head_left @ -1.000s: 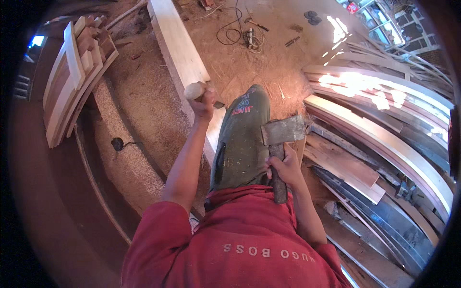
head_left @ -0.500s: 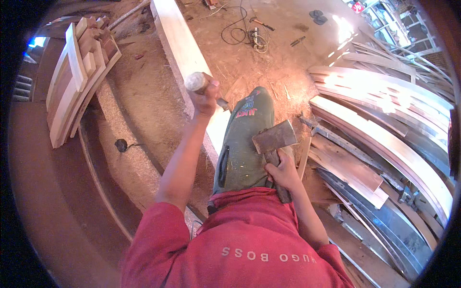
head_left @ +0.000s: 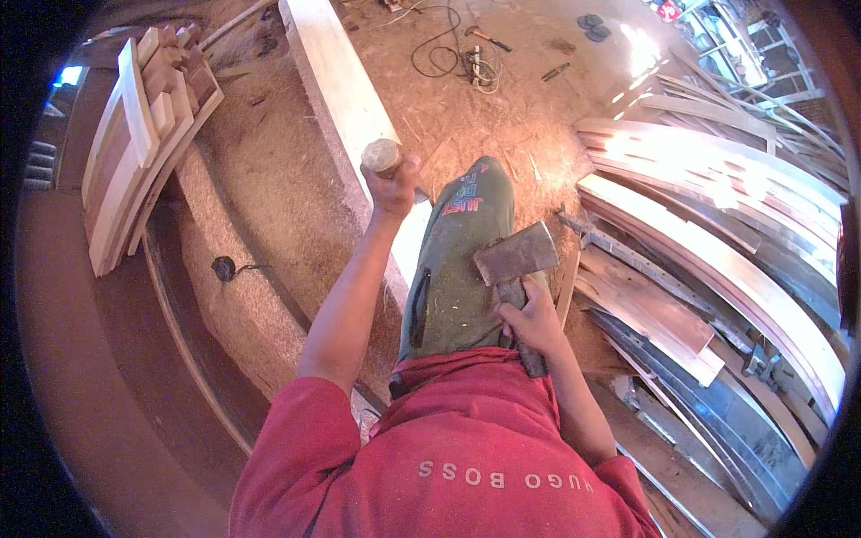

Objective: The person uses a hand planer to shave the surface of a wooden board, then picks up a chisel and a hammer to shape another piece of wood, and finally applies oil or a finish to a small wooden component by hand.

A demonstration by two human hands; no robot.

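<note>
Pale timber pieces, several of them curved, form a stack point(head_left: 148, 152) at the far left, beside brown ground point(head_left: 256, 170) covered with sawdust. To the right of this ground, a long timber beam point(head_left: 336, 76) runs diagonally, its far end toward the upper left and its near part passing behind the person's leg. Left hand point(head_left: 392, 188): fingers wrapped around the handle of a chisel point(head_left: 382, 156), positioned over the beam. The chisel's rounded butt faces up toward the camera; its long axis slants down and rightward to the metal blade point(head_left: 421, 195) near the beam's right edge. Edge contact with the wood cannot be determined. Farther off, a dark cord point(head_left: 433, 61) lies coiled on the floor, with a hammer point(head_left: 489, 39) to its right. Right hand point(head_left: 531, 318): clenched around the handle of a block-headed mallet point(head_left: 516, 254), located over the green trousers point(head_left: 462, 287). The mallet head's long axis lies crosswise, its right end slightly higher in view; the handle runs back toward the waist, inclining rightward. Dark sandals point(head_left: 593, 28) lie at upper right. Curved planks point(head_left: 717, 260) are piled along the right side.
</note>
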